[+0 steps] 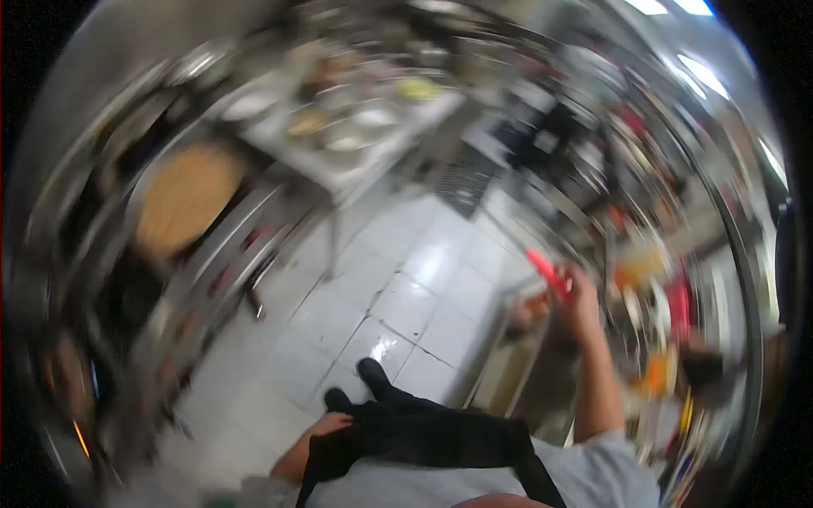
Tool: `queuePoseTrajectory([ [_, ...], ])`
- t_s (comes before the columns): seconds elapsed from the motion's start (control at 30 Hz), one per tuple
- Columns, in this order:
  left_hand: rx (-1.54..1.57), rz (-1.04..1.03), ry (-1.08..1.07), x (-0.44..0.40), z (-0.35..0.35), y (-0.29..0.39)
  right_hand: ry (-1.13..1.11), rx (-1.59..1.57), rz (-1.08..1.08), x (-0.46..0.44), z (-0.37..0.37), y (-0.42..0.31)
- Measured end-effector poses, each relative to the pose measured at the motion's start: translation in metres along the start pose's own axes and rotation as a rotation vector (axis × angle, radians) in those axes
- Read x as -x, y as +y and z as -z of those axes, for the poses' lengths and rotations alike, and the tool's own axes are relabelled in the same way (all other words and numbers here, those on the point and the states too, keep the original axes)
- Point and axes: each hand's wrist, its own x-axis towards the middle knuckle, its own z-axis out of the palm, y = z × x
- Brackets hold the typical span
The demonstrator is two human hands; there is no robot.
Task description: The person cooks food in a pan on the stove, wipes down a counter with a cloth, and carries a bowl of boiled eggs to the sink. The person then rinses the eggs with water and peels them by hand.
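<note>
Right hand gripping a red object over a tiled floor.
The fingers of the right hand point(579, 298) are closed around the red object point(543, 267), whose narrow end sticks out to the left, at the near right of the scene. The left hand point(333, 422) is low on the near left, by the edge of the black apron point(415, 442); blur hides its fingers, so I cannot tell if they are open or closed. Beyond the hands, 2 dark shoes point(372, 372) stand on the white floor point(385, 326). At right are crowded shelves with an orange item point(656, 373). At far left, a round tan surface point(188, 200) shows; farther off, a white table point(345, 176) bears blurred dishes and 1 yellow item point(417, 88).
</note>
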Motion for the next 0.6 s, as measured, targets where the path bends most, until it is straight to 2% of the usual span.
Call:
queuePoseTrajectory([
  [0.03,0.005,0.029,-0.023,0.01,0.022,-0.008,0.16,0.108,0.036,0.006,0.052,-0.009],
  [0.07,-0.036,0.151,-0.025,0.017,0.052,0.001,0.31,0.189,0.139,0.017,0.097,0.003],
  [0.13,-0.089,0.357,0.06,0.02,0.098,0.022,0.466,0.338,0.021,0.051,0.187,0.005],
  [0.2,-0.164,0.451,0.156,0.018,0.134,0.037,0.703,0.515,0.08,0.084,0.258,0.028],
  [0.27,-0.22,0.515,0.255,0.026,0.159,0.052,0.825,0.585,-0.114,0.114,0.32,0.036],
  [0.33,-0.27,0.552,0.347,0.04,0.175,0.061,0.969,0.792,-0.163,0.123,0.37,0.06],
  [0.4,-0.327,0.567,0.441,0.065,0.176,0.053,0.899,1.039,-0.34,0.126,0.418,0.099],
  [0.47,-0.405,0.569,0.516,0.094,0.156,0.042,0.628,0.995,-0.717,0.103,0.473,0.16],
  [0.53,-0.458,0.568,0.579,0.105,0.125,0.046,0.433,0.946,-0.689,0.056,0.488,0.211],
  [0.6,-0.365,0.551,0.688,0.103,0.09,0.091,0.304,0.913,-0.59,0.006,0.48,0.254],
])
